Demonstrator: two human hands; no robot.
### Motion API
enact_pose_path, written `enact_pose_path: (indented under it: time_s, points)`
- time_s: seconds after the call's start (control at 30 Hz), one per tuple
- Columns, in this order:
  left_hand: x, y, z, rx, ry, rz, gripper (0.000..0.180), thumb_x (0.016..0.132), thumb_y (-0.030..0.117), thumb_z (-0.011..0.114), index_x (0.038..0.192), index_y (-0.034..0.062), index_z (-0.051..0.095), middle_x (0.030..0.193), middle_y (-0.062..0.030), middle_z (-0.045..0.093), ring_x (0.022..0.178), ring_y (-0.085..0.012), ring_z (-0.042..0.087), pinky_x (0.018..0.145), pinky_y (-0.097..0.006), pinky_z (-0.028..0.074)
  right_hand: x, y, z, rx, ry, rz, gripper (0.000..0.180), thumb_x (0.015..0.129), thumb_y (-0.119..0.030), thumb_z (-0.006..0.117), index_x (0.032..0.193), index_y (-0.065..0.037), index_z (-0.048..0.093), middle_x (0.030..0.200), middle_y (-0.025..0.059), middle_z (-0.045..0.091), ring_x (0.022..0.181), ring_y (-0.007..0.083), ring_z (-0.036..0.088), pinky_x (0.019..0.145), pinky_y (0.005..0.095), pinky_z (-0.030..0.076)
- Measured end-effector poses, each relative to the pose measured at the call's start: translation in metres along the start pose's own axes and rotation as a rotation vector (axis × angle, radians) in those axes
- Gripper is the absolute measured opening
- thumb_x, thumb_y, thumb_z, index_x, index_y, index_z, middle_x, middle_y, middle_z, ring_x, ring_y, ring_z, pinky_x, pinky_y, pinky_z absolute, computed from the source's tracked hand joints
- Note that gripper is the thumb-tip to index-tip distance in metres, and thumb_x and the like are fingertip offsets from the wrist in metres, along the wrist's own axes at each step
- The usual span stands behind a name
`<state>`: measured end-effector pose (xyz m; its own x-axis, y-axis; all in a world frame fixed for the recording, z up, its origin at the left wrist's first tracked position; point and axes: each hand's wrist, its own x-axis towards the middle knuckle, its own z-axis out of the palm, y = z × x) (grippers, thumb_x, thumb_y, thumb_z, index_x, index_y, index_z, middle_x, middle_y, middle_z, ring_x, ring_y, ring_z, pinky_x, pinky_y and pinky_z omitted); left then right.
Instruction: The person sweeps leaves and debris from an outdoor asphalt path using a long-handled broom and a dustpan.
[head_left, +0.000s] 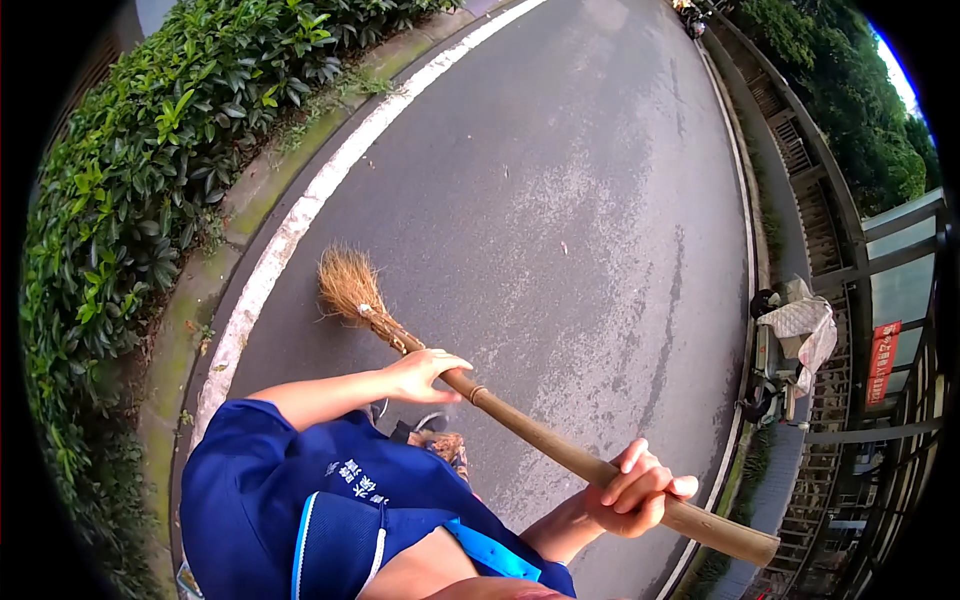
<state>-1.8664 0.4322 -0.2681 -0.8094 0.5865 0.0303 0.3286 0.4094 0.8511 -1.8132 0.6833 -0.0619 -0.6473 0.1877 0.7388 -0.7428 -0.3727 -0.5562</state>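
A broom (pixel 530 426) with a thick bamboo handle slants across the view, its straw bristles (pixel 347 283) low over or on the grey road at the left, near the white edge line. My left hand (pixel 424 376) grips the handle just above where the bristles are bound on. Farther up, close to the handle's thick end, my right hand (pixel 638 492) is closed round it with the fingers curled over the top. Whether the bristle tips touch the asphalt I cannot tell.
A leafy green hedge (pixel 130 210) runs behind a mossy kerb (pixel 190 330) on the left. Small bits of litter lie on the asphalt road (pixel 560 180). At the right stand a scooter under a pale cover (pixel 800 325), a fence (pixel 822 215) and a red banner (pixel 882 362).
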Motion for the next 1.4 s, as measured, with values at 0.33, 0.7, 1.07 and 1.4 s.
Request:
enact_pose_path:
  time_s: [0.33, 0.7, 1.07, 1.4]
  points:
    - [0.129, 0.027, 0.039, 0.160, -0.215, -0.019, 0.034, 0.062, 0.011, 0.070, 0.092, 0.0110, 0.053, 0.059, -0.0106, 0.058, 0.059, -0.0344, 0.059, 0.055, -0.044, 0.043, 0.006, -0.029, -0.122, 0.012, 0.267, -0.028, 0.030, 0.087, 0.000, 0.038, 0.110, -0.004, 0.056, 0.046, -0.0023, 0.037, 0.038, 0.0081, 0.036, 0.067, 0.0281, 0.033]
    - [0.353, 0.038, 0.107, 0.239, -0.488, 0.627, 0.026, 0.071, 0.014, 0.067, 0.091, 0.0117, 0.050, 0.062, -0.0111, 0.058, 0.064, -0.0374, 0.059, 0.059, -0.045, 0.043, -0.013, -0.099, -0.127, -0.431, 0.389, -0.301, 0.021, 0.088, -0.029, 0.055, 0.089, -0.008, 0.050, 0.054, -0.0020, 0.041, 0.048, 0.0083, 0.041, 0.082, 0.0284, 0.037]
    - [0.428, -0.073, 0.158, 0.200, -0.699, 0.677, 0.013, 0.063, 0.011, 0.066, 0.072, 0.0123, 0.057, 0.066, -0.0087, 0.062, 0.068, -0.0341, 0.060, 0.060, -0.044, 0.045, -0.031, 0.038, -0.094, -0.905, 0.660, -0.107, 0.012, 0.088, -0.017, 0.046, 0.078, -0.012, 0.042, 0.051, -0.0003, 0.041, 0.045, 0.0124, 0.043, 0.069, 0.0348, 0.037]
    - [0.382, -0.103, 0.048, 0.385, -0.493, 0.292, 0.017, 0.066, 0.008, 0.065, 0.080, 0.0126, 0.055, 0.066, -0.0086, 0.061, 0.070, -0.0337, 0.060, 0.064, -0.044, 0.043, -0.013, 0.045, -0.166, -0.489, 0.778, 0.067, 0.011, 0.085, -0.018, 0.053, 0.083, -0.010, 0.047, 0.053, 0.0001, 0.042, 0.048, 0.0134, 0.044, 0.075, 0.0375, 0.040]
